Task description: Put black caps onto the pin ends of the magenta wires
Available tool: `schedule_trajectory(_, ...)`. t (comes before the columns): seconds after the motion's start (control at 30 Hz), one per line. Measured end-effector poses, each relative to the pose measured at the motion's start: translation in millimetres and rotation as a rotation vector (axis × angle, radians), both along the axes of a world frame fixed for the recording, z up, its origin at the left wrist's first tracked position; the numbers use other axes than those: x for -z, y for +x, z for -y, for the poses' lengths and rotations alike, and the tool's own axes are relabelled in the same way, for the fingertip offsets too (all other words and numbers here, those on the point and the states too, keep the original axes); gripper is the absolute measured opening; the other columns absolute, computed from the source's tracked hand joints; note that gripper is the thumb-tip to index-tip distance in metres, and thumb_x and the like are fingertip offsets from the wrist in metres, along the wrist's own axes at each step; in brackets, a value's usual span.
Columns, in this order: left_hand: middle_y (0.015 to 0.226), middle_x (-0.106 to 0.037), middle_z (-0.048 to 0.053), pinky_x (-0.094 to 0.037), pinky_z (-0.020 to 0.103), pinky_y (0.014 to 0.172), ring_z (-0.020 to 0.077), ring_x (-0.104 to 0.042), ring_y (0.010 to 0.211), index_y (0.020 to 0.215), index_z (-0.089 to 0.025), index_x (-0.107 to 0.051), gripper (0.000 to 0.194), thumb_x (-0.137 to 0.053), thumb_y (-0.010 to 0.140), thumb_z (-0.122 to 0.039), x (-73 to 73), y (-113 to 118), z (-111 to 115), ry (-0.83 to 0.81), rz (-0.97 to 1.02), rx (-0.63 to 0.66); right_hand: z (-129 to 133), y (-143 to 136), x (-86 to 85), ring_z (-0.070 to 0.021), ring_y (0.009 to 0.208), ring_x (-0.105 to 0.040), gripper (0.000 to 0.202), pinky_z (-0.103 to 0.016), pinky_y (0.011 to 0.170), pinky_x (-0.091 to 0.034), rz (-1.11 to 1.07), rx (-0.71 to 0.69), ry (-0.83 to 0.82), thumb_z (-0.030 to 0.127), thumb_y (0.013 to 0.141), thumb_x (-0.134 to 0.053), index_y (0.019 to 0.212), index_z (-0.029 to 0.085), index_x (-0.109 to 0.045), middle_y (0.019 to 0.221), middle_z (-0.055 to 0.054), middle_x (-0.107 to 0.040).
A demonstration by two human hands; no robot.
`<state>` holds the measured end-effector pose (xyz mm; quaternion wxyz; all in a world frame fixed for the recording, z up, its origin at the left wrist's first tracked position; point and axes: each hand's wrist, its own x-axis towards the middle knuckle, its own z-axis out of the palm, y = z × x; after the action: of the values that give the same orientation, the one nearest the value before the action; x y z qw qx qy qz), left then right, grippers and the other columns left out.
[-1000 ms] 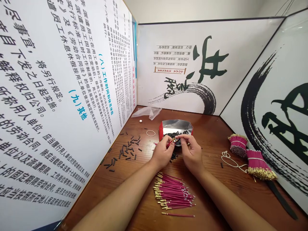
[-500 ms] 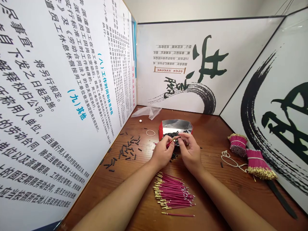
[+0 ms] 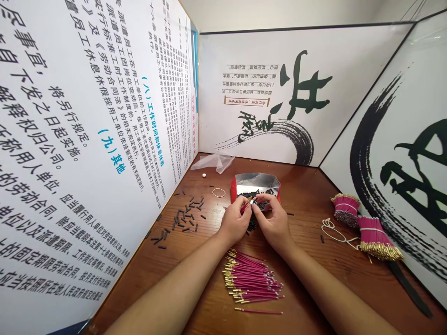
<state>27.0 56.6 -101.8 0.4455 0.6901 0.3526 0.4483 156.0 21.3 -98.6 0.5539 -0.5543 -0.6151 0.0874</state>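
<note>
My left hand (image 3: 234, 222) is closed around a few red wires (image 3: 247, 204) with gold terminal ends, which poke out between thumb and fingers. Close against it, my right hand (image 3: 275, 222) has thumb and fingertips pinched near those terminals; what lies in the pinch is too small to make out. Both hands are at the near side of a red box with a silvery inside (image 3: 258, 179), which holds many short black sleeves (image 3: 248, 191). More black sleeves lie beneath the fingers, partly hidden. Between my forearms a pile of red wires (image 3: 253, 279) lies flat, gold ends to the left.
Loose black sleeves (image 3: 185, 217) are scattered at the left. Two banded wire bundles (image 3: 377, 237) stand at the right beside white string (image 3: 331, 229) and a dark flat strip (image 3: 410, 291). A rubber band (image 3: 219, 192) and clear plastic bag (image 3: 214, 163) lie behind. Printed panels enclose the table.
My right hand has shifted slightly left and its fingers have curled in closer to the wire ends. My left hand stays almost in place, still holding the wires.
</note>
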Motion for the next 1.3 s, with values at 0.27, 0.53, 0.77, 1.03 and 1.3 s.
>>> schedule_trajectory(0.27, 0.069, -0.048, -0.003, -0.035, 0.023, 0.060, 0.0110, -0.043, 0.064, 0.078, -0.019, -0.046, 0.020, -0.045, 0.092, -0.034, 1.2, -1, 0, -0.002, -0.003, 0.000, 1, 0, -1.0, -0.0157, 0.073, -0.053, 0.023, -0.031, 0.069, -0.046, 0.015, 0.022, -0.009, 0.037, 0.086, -0.062, 0.103, 0.022, -0.062, 0.093, -0.003, -0.064)
schedule_trajectory(0.53, 0.070, -0.046, -0.003, -0.035, 0.023, 0.061, 0.0111, -0.042, 0.064, 0.079, -0.019, -0.046, 0.019, -0.044, 0.093, -0.033, 2.5, -1, -1, 0.001, 0.022, 0.020, 1, 0, -0.9, -0.0176, 0.079, -0.056, 0.017, -0.031, 0.069, -0.046, 0.039, 0.013, 0.028, 0.034, 0.085, -0.063, 0.097, 0.022, -0.065, 0.093, -0.004, -0.066)
schedule_trajectory(0.77, 0.072, -0.047, -0.003, -0.036, 0.023, 0.064, 0.0113, -0.043, 0.067, 0.080, -0.019, -0.045, 0.019, -0.043, 0.093, -0.032, -0.3, 0, -1, 0.006, 0.061, -0.008, 0, 4, -2.3, -0.0203, 0.091, -0.058, 0.022, -0.034, 0.078, -0.046, 0.025, -0.003, 0.046, 0.032, 0.088, -0.056, 0.107, 0.023, -0.060, 0.104, -0.006, -0.066)
schedule_trajectory(1.03, 0.071, -0.042, -0.004, -0.035, 0.022, 0.062, 0.0097, -0.041, 0.063, 0.084, -0.021, -0.039, 0.011, -0.046, 0.090, -0.028, 3.0, 0, -2, -0.060, 0.114, -0.050, -5, 14, 0.4, -0.0246, 0.105, -0.054, 0.023, -0.044, 0.094, -0.031, 0.415, 0.163, -0.103, 0.019, 0.086, -0.045, 0.098, 0.023, -0.065, 0.102, -0.005, -0.070)
schedule_trajectory(1.3, 0.070, -0.036, -0.005, -0.032, 0.022, 0.060, 0.0098, -0.035, 0.062, 0.078, -0.021, -0.033, 0.012, -0.042, 0.085, -0.016, 1.1, 0, -2, -0.043, 0.129, -0.072, -3, 9, 3.9, -0.0262, 0.110, -0.054, 0.030, -0.049, 0.100, -0.024, 0.701, 0.065, -0.169, 0.014, 0.086, -0.048, 0.095, 0.028, -0.073, 0.101, -0.001, -0.074)
